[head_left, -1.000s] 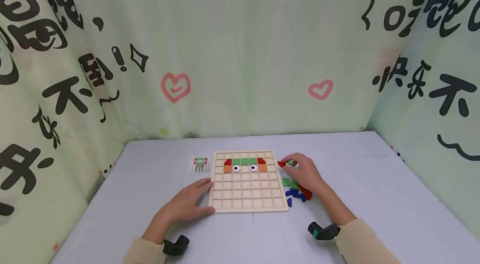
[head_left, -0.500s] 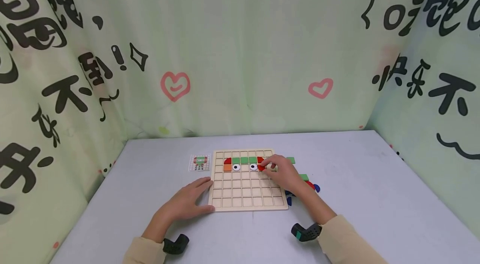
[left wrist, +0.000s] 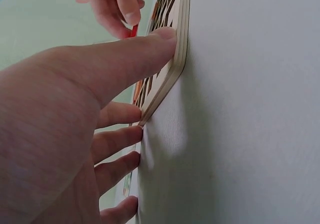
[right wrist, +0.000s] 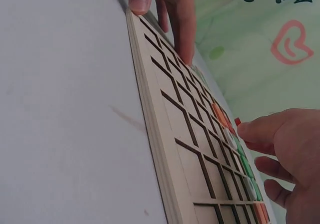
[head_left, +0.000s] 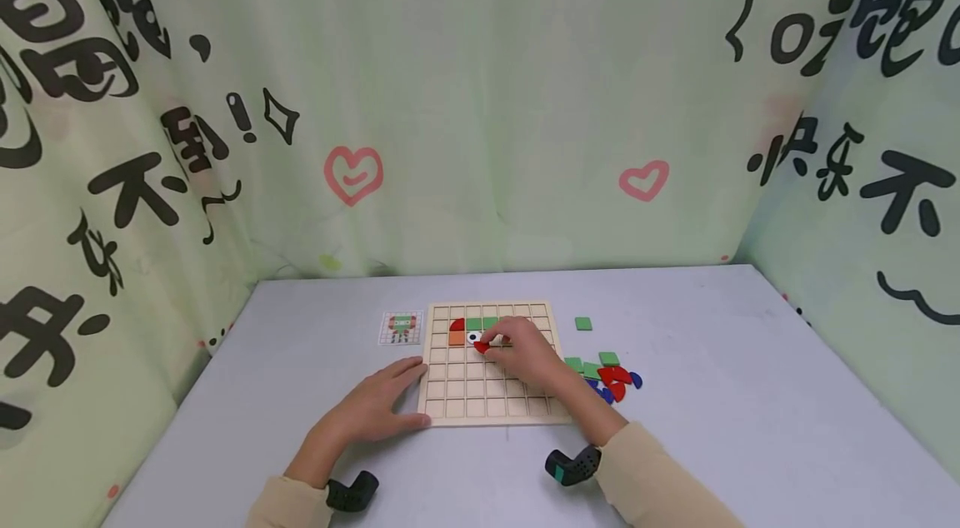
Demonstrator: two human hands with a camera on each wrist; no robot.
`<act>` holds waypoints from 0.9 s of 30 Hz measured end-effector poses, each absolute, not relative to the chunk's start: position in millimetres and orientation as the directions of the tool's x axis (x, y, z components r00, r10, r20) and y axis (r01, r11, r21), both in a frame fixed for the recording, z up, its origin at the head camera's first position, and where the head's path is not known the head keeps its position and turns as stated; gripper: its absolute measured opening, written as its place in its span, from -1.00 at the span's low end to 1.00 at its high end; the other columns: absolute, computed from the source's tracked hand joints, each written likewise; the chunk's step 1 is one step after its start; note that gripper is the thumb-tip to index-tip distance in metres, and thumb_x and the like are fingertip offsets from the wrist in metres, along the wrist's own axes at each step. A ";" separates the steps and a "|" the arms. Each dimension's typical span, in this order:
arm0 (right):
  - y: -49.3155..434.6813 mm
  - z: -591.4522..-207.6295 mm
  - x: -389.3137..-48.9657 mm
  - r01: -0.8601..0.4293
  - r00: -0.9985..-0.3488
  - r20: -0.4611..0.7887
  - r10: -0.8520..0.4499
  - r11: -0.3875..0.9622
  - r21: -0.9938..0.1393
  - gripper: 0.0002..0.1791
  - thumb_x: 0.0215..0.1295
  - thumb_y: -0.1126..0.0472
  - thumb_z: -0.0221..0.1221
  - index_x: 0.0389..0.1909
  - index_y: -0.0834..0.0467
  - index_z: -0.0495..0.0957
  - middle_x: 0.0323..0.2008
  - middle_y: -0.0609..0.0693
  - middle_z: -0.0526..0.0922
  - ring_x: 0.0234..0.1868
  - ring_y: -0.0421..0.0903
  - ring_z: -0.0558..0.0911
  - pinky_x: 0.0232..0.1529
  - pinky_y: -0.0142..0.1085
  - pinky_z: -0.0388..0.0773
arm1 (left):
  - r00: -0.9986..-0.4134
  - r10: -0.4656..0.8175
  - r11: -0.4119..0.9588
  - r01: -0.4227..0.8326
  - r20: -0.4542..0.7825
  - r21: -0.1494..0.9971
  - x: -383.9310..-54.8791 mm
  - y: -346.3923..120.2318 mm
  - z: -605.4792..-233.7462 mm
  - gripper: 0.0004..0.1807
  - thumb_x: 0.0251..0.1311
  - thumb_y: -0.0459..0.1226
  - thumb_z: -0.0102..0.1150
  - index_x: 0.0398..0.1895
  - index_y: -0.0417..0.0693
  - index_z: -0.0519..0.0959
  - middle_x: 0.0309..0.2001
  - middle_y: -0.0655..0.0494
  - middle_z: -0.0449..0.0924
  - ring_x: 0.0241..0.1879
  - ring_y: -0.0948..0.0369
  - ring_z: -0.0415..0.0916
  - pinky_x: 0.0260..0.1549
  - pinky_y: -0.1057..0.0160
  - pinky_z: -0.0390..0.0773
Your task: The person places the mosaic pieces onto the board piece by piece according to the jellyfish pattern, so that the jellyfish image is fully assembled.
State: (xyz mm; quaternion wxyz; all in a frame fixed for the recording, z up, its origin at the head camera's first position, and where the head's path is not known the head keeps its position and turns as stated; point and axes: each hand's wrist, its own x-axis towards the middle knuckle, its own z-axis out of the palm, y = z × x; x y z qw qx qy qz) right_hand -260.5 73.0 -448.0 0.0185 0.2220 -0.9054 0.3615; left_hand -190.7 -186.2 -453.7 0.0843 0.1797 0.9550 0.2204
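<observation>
In the lower middle of the head view, the right hand is pinching a small red piece between thumb and fingertips, holding it over the upper left part of the wooden grid board. Whether the piece is touching the board is not showing clearly. The left hand is lying relaxed at the board's left side, its thumb resting on the lower left corner, gripping nothing.

The likeliest trouble is coming from crowding: the pinching fingers are hovering right beside the eye tile, so a low fingertip could be nudging it out of its cell. The orange tile and the red rounded tile are lying close by and running a similar risk. Because the fingers are hiding much of the held piece, its curved edge could be ending up facing the wrong way. A weak pinch could be dropping it across a grid wall.

Right of the board, green tiles and blue pieces are lying loose near the right forearm; a low, sweeping return could be scattering them.
</observation>
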 end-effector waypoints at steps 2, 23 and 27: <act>68.0 -448.1 -260.3 -0.407 -0.902 0.178 -0.394 0.633 -0.659 -0.86 0.20 0.26 0.29 -0.23 0.05 0.70 -0.19 -0.09 0.66 -0.24 -0.14 0.48 -0.25 -0.32 0.49 | -0.919 0.386 0.836 0.313 -0.078 0.450 -191.0 -186.1 -453.8 -0.13 0.07 0.10 0.32 0.42 -0.04 0.29 0.46 0.03 0.20 0.43 -0.05 0.17 0.35 -0.13 0.27; 34.4 -461.7 -264.8 -0.465 -0.875 0.211 -0.436 0.637 -0.615 -0.93 0.16 0.30 0.30 -0.35 0.09 0.70 -0.22 -0.07 0.68 -0.08 -0.11 0.56 -0.01 -0.20 0.56 | -0.917 0.393 0.831 0.323 -0.068 0.454 -191.7 -186.5 -454.4 -0.13 0.06 0.10 0.33 0.40 -0.05 0.31 0.45 0.02 0.21 0.42 -0.05 0.20 0.33 -0.14 0.30; 32.3 -461.3 -263.7 -0.469 -0.877 0.220 -0.427 0.663 -0.583 -0.94 0.15 0.29 0.31 -0.39 0.05 0.70 -0.25 -0.09 0.68 -0.04 -0.07 0.55 0.05 -0.15 0.55 | -0.916 0.397 0.829 0.327 -0.065 0.453 -190.6 -186.5 -453.6 -0.14 0.06 0.09 0.34 0.40 -0.06 0.31 0.44 0.01 0.22 0.42 -0.05 0.21 0.32 -0.14 0.31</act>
